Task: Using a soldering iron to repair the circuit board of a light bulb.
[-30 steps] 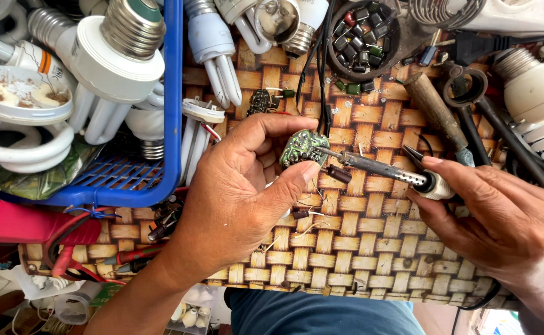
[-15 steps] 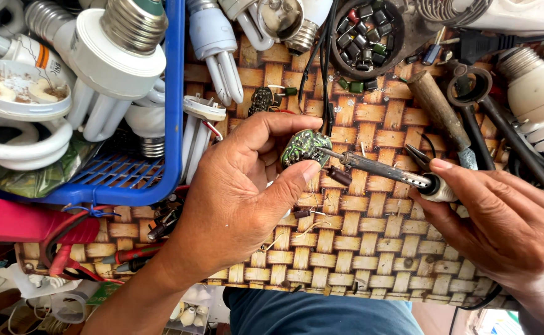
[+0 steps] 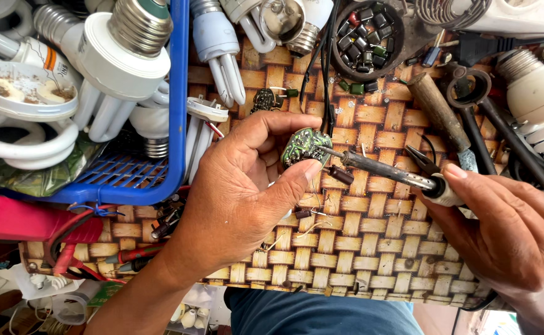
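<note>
Basket: the blue plastic mesh basket (image 3: pixel 174 124) sits at the woven-pattern bench's (image 3: pixel 371 254) left edge.
Bowl: the round dark bowl of small parts (image 3: pixel 368 37) sits at the far edge.

Two hands at work: the left hand (image 3: pixel 234 198) and the right hand (image 3: pixel 507 229). One circuit board (image 3: pixel 303 146), one soldering iron (image 3: pixel 383 170). One blue basket (image 3: pixel 176 111), heaped with more bulbs (image 3: pixel 123 56) than can be counted. One round dish (image 3: pixel 340 59) of small parts, too many to tally. One red case (image 3: pixel 17 217). One woven mat (image 3: pixel 371 248).
</note>
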